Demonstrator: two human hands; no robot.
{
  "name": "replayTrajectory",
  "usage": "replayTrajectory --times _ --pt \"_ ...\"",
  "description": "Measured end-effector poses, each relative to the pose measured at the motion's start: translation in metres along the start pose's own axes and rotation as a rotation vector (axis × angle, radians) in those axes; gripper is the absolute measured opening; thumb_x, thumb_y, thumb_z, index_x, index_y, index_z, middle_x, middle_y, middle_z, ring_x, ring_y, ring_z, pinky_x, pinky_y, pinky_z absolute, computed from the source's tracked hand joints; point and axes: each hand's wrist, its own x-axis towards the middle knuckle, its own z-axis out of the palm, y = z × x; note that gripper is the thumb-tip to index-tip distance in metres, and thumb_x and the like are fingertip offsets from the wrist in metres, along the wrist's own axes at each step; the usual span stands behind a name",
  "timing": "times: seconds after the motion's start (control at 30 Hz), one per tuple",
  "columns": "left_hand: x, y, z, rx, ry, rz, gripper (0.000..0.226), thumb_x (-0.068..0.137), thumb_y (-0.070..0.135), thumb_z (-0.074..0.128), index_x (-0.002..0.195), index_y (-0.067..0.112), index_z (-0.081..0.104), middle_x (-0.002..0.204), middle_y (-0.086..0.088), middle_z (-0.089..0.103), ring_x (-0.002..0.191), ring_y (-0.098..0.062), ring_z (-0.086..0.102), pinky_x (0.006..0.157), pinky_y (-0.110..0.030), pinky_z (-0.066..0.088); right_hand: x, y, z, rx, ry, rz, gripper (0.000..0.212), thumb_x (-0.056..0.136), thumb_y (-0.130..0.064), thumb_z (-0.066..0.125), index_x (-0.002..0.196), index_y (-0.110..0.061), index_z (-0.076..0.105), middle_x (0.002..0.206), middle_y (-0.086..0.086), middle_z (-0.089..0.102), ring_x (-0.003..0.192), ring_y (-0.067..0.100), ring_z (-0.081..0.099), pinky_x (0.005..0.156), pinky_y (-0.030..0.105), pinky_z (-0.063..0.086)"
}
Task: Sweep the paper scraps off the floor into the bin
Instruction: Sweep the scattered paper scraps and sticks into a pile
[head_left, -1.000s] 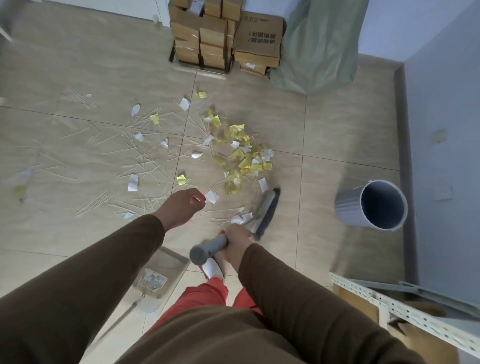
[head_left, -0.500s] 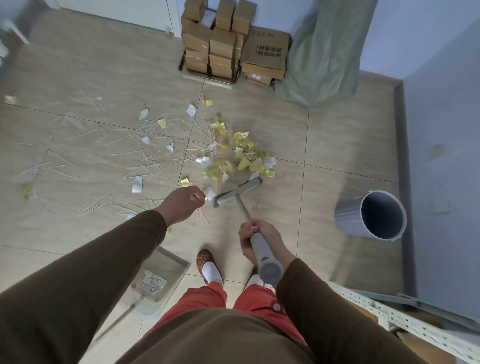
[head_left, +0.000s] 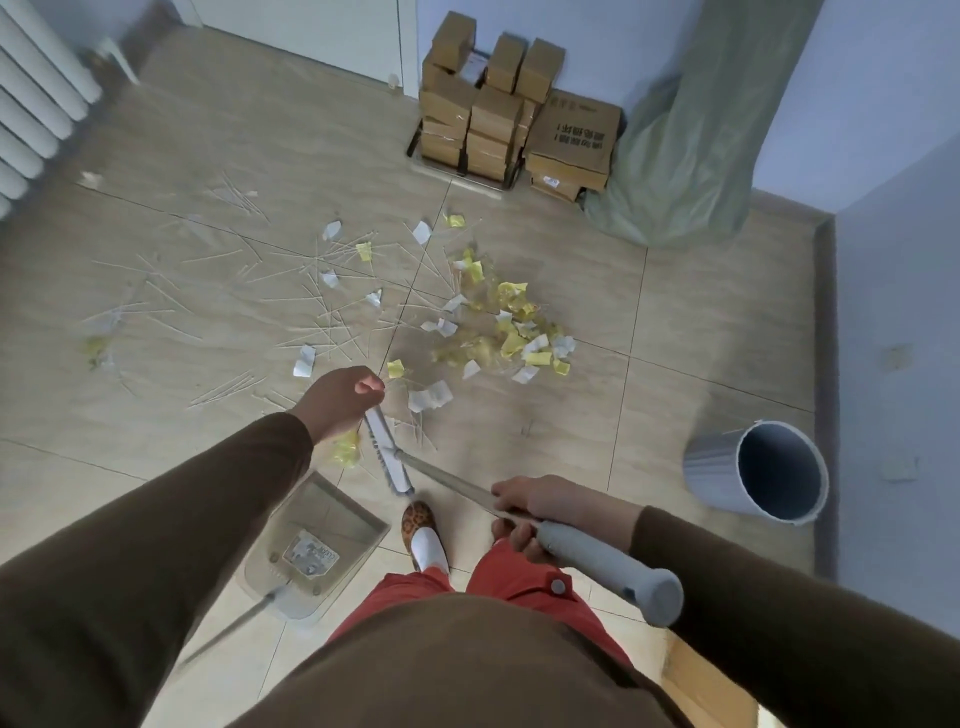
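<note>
Yellow and white paper scraps (head_left: 511, 332) lie heaped on the tiled floor ahead of me, with more scraps and thin sticks spread out to the left. My right hand (head_left: 535, 512) grips the grey broom handle (head_left: 597, 556). The broom head (head_left: 387, 457) rests on the floor just past the grey dustpan (head_left: 317, 545), which lies by my left foot. My left hand (head_left: 340, 397) hangs over the broom head with its fingers curled and nothing visible in it. The grey bin (head_left: 763, 470) lies tilted on the floor to the right, its mouth facing me.
Stacked cardboard boxes (head_left: 511, 111) and a green sack (head_left: 691, 140) stand against the far wall. A white radiator (head_left: 31, 98) is at the far left. A blue wall (head_left: 898, 364) runs along the right, behind the bin. My slipper (head_left: 421, 530) is beside the dustpan.
The broom head has swung from the right edge of the scrap pile back to the left, near the dustpan. My right hand moved right with the handle. The left hand barely moved.
</note>
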Motion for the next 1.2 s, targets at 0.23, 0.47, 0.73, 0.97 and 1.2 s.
replayTrajectory --times 0.23,0.47,0.73,0.97,1.2 --pt "-0.008 -0.020 0.000 -0.046 0.025 -0.084 0.020 0.096 0.025 0.057 0.110 0.017 0.068 0.115 -0.006 0.068 0.105 -0.023 0.062 0.083 -0.033 0.045 0.054 -0.068 0.013 -0.249 -0.099 0.026 0.017 0.099 -0.014 0.039 0.090 -0.003 0.048 0.076 0.005 0.055 0.036 0.007 0.053 0.034 0.017 0.043" --pt "0.010 -0.025 -0.001 -0.088 0.062 -0.145 0.022 0.096 0.026 0.057 0.114 0.018 0.067 0.118 -0.007 0.068 0.106 -0.024 0.062 0.082 -0.033 0.043 0.059 -0.140 -0.008 -0.362 0.049 -0.101 0.019 0.101 -0.007 0.036 0.088 0.000 0.048 0.086 0.012 0.058 0.033 0.009 0.049 0.039 0.016 0.042" --pt "0.044 0.000 -0.025 -0.064 0.104 -0.148 0.024 0.097 0.024 0.056 0.116 0.016 0.067 0.120 -0.009 0.068 0.103 -0.022 0.060 0.083 -0.033 0.043 0.046 -0.150 -0.048 -0.170 0.101 -0.171 0.009 0.099 -0.008 0.042 0.106 -0.007 0.048 0.084 0.014 0.062 0.033 0.009 0.050 0.034 0.016 0.040" --pt "0.061 0.008 -0.052 -0.079 0.179 -0.150 0.026 0.097 0.018 0.055 0.117 0.010 0.068 0.122 -0.013 0.068 0.110 -0.028 0.061 0.090 -0.036 0.046 0.026 -0.160 -0.017 -0.226 -0.085 -0.134 0.009 0.100 -0.016 0.043 0.100 -0.017 0.051 0.074 0.003 0.058 0.037 0.006 0.048 0.031 0.014 0.036" --pt "0.054 -0.027 -0.066 -0.129 0.161 -0.201 0.020 0.095 0.020 0.057 0.111 0.016 0.069 0.108 -0.004 0.066 0.100 -0.021 0.058 0.083 -0.031 0.041 0.091 -0.162 0.062 -0.204 -0.269 0.075 0.021 0.104 -0.010 0.030 0.088 -0.008 0.043 0.068 0.006 0.058 0.032 0.005 0.049 0.031 0.013 0.036"
